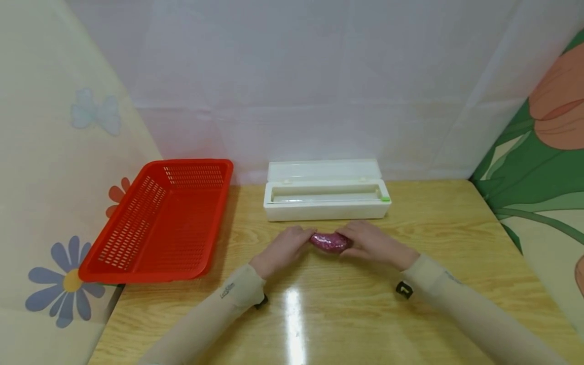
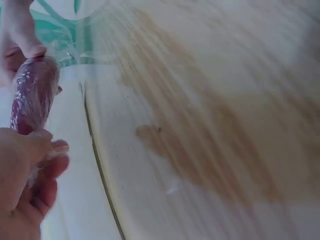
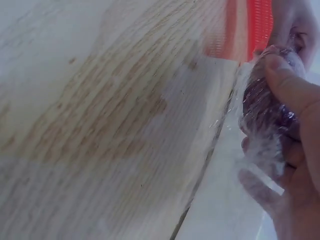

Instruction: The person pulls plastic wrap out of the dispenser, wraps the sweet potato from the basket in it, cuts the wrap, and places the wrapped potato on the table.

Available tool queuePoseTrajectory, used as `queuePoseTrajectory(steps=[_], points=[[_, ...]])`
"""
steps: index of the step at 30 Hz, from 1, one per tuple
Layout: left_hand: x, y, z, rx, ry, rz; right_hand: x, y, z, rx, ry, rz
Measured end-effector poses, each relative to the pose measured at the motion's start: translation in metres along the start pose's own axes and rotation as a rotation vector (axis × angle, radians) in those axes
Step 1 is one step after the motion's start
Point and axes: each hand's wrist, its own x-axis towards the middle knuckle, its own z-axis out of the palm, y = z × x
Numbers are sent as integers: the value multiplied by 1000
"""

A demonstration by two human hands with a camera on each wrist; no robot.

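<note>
A purple-skinned sweet potato, wrapped in clear cling film, is held level just in front of the white box. My left hand grips its left end between thumb and fingers. Around the right end, the thumb and fingers of my right hand are curled. In the left wrist view, shiny film wrinkles over the sweet potato. Loose film bunches at the right hand's end in the right wrist view. The hands cover both tips.
A white cling film dispenser stands at the table's back with its lid raised and a green slider at its right end. To the left is a red plastic basket. Cloth hangs behind the wooden table.
</note>
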Motion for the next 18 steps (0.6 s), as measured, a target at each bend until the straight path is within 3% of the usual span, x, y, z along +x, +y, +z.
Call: queuePoseTrajectory(steps=[6,9,13,15,18], points=[[-4,0,2,122,-6,-96,1,0,0,46,2,28],[-8,4,0,152,103,-124,0,-1,-1,7,0,65],[-10,17,-3,48,275,-136,0,-2,-2,-26,-6,108],[-9,23,-2,-28,286,-173,1,-3,-2,-11,-6,115],[-7,29,1,-194,238,-274,2,-5,-1,17,-7,116]])
